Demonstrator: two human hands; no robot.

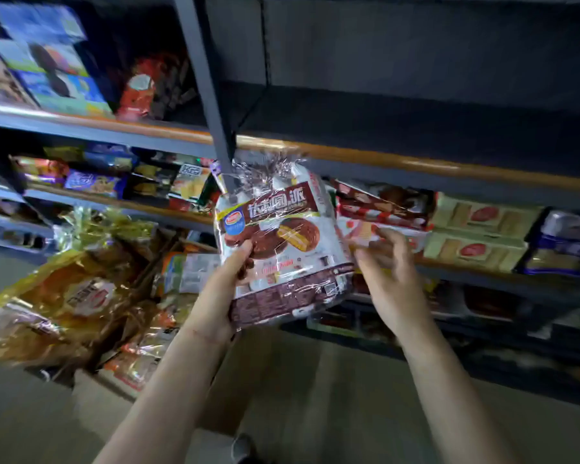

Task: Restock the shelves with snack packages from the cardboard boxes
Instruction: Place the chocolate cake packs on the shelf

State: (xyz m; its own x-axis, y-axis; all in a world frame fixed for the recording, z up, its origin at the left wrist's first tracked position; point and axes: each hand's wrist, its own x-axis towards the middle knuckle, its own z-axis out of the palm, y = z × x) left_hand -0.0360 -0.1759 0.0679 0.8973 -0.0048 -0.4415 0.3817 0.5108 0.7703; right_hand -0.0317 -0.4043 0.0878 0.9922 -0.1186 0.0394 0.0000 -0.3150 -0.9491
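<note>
Fingers [245, 249] of left hand [221, 289] partly hidden behind snack bag [282, 236].

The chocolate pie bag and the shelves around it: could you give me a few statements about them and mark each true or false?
1. The left hand grips the pie bag. True.
2. The right hand also grips the bag. False: it is open beside the bag's right edge.
3. The upper right shelf is packed with boxes. False: it looks bare and dark.
4. Gold bags lie at lower left. True.
5. The pie bag is blue. False: it is brown and white.
</note>
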